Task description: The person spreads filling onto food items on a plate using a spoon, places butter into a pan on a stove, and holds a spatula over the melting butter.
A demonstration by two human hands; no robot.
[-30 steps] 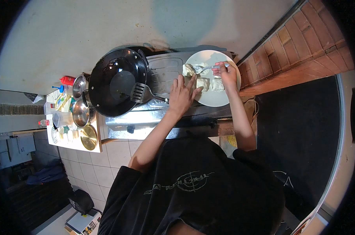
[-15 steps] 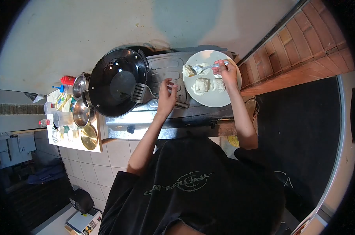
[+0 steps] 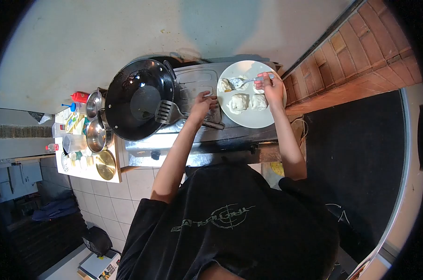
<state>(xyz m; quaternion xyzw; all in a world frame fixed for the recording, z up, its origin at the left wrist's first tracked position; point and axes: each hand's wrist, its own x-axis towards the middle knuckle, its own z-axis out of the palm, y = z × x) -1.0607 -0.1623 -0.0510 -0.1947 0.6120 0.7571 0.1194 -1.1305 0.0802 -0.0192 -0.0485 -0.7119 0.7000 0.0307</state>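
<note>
My right hand point(image 3: 271, 87) is closed round the handle of a metal spoon point(image 3: 241, 83). The spoon's head rests against a white-coated piece of food point(image 3: 226, 85) on a pale round plate point(image 3: 248, 121). Several other white-coated pieces point(image 3: 239, 102) lie on that plate. Fingers stretched toward the plate's left rim, my left hand point(image 3: 203, 105) is at its edge; whether it touches the rim I cannot tell. Beneath my left wrist lies a slotted turner point(image 3: 167, 113), its head over the wok's rim and its handle on the stove.
A black wok point(image 3: 139, 102) stands on the left of the metal stove point(image 3: 192, 81). Farther left, a side table point(image 3: 87, 173) carries steel bowls point(image 3: 97, 135), a gold lid point(image 3: 106, 164), a red bottle point(image 3: 79, 96) and clear containers. A brick ledge point(image 3: 342, 79) borders the right side.
My left hand has moved a little right and down, its fingers now reaching to the plate's rim. The spoon in my right hand has shifted only slightly.
</note>
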